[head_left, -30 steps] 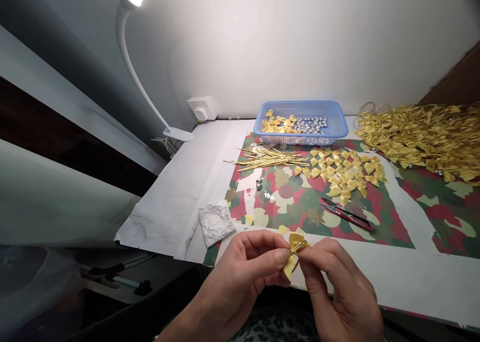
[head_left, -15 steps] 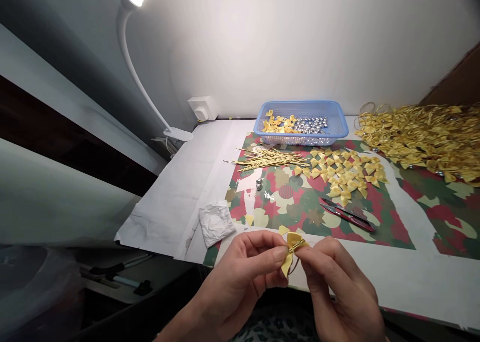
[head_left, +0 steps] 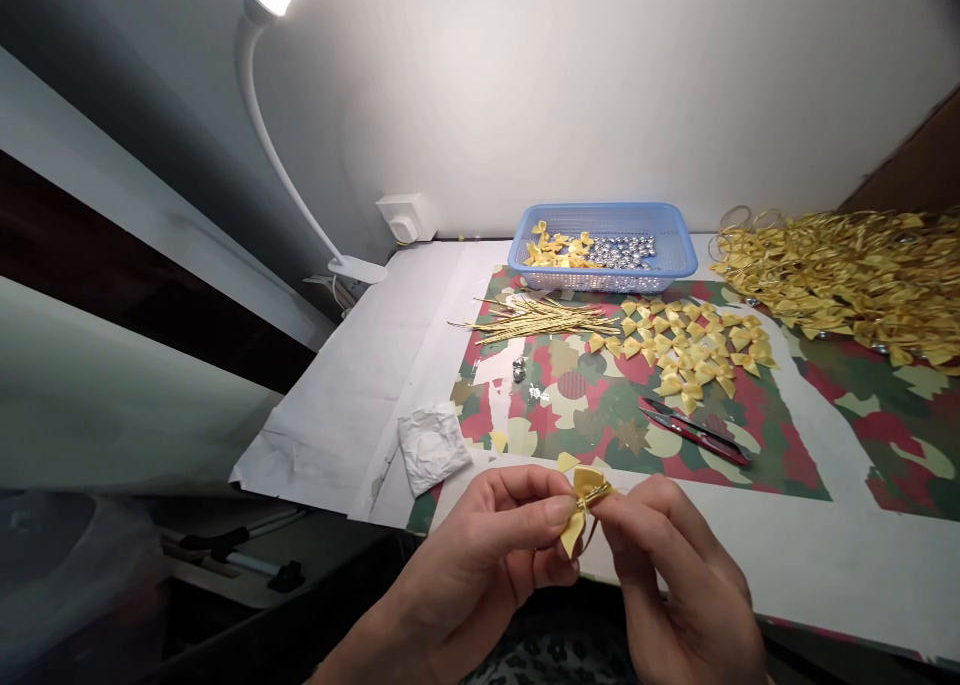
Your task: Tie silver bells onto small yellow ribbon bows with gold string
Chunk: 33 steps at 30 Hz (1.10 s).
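Observation:
Between my hands, over the table's front edge, is a yellow ribbon bow [head_left: 574, 535] with a gold cord [head_left: 597, 492] across its middle. My left hand [head_left: 499, 540] pinches the bow from the left between thumb and fingers. From the other side, my right hand [head_left: 679, 565] is closed with its fingertips on the gold cord by the bow's knot. Part of the cord hangs below the bow as a dark loop. My fingers hide some of the knot.
Thread snips [head_left: 697, 432] lie on the patterned sheet. Behind are loose yellow bows [head_left: 682, 345], gold cords [head_left: 544, 320], silver bells [head_left: 518, 369] and a blue basket [head_left: 604, 281]. A heap of corded bows [head_left: 862, 275] fills the right. Crumpled paper [head_left: 433, 447] and a lamp [head_left: 277, 155] are left.
Both hands stay nearly in place. The bow has tilted slightly, and the cord loop under it appears narrower.

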Tool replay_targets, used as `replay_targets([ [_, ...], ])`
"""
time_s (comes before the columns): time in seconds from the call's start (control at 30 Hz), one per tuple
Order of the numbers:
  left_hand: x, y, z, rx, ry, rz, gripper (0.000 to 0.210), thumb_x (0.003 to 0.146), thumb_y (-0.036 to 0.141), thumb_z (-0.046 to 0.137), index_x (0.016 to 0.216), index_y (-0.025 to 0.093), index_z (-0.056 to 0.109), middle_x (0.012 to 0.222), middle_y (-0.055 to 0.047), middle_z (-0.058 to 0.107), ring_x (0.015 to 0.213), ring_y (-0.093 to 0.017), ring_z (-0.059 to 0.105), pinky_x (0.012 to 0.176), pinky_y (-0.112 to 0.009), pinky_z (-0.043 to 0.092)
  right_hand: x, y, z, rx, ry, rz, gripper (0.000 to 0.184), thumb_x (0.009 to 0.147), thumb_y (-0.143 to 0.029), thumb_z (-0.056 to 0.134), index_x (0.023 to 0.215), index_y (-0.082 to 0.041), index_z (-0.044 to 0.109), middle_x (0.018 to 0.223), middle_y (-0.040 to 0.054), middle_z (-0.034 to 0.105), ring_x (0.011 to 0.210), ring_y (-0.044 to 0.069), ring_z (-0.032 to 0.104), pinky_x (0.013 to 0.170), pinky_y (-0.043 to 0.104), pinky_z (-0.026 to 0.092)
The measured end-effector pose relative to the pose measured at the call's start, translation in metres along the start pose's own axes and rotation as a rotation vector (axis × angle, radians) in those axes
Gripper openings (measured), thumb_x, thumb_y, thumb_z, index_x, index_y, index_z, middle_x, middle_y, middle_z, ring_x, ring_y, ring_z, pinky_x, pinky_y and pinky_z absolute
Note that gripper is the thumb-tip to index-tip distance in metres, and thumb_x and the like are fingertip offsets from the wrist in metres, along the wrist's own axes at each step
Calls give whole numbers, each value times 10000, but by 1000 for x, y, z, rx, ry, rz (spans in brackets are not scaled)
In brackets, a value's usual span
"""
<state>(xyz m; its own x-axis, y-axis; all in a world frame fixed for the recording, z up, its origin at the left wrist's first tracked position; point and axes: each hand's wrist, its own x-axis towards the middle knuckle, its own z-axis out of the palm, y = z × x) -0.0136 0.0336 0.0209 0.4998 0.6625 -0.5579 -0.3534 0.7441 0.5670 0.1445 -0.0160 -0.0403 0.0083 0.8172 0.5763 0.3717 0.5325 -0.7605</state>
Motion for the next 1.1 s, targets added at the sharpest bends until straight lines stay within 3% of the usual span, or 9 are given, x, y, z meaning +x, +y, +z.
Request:
replay_targets([
  [0.47, 0, -5, 3, 107, 21, 31, 106, 767, 207, 807, 754, 127, 739, 699, -17, 639, 612, -85, 547, 591, -167, 501, 0, -8, 7, 1, 72, 142, 182, 930, -41, 519, 958, -198, 608, 797, 8, 574, 686, 117, 572, 633, 235, 474],
  [0.6, 3, -8, 2, 213, 66, 96, 109, 767, 220, 807, 755, 137, 736, 687, -2, 643, 617, -83, 554, 604, -164, 492, 3, -9, -3, -111, 72, 166, 163, 951, -108, 540, 1049, -227, 590, 857, -7, 672, 739, 115, 649, 670, 189, 503],
  [0.7, 5, -10, 0, 391, 150, 235, 79, 799, 227, 776, 784, 157, 741, 705, 5, 674, 653, -96, 581, 639, -175, 494, 9, -9, -15, -302, 43, 88, 219, 965, -109, 506, 1152, -204, 569, 945, 22, 698, 809, 120, 681, 746, 176, 517],
  [0.9, 4, -16, 2, 782, 185, 507, 95, 864, 197, 665, 845, 158, 750, 789, -31, 729, 740, -159, 637, 683, -233, 510, 23, -7, -16, -392, -74, -85, 185, 930, -76, 536, 1064, -147, 641, 968, 88, 621, 847, 135, 651, 720, 191, 518],
  [0.97, 4, -17, 2, 810, 179, 537, 117, 875, 181, 636, 839, 158, 746, 782, -27, 725, 731, -157, 639, 679, -233, 510, 24, -7, -10, -399, -75, -120, 219, 917, -29, 501, 1047, -130, 646, 950, 91, 623, 845, 138, 646, 706, 194, 516],
  [1.1, 4, -15, 0, 714, 213, 460, 117, 847, 183, 654, 788, 147, 748, 730, -26, 728, 697, -154, 643, 661, -230, 514, 25, -6, -1, -396, -41, -156, 238, 895, 2, 500, 999, -144, 656, 1001, 96, 616, 863, 152, 617, 723, 232, 504],
])
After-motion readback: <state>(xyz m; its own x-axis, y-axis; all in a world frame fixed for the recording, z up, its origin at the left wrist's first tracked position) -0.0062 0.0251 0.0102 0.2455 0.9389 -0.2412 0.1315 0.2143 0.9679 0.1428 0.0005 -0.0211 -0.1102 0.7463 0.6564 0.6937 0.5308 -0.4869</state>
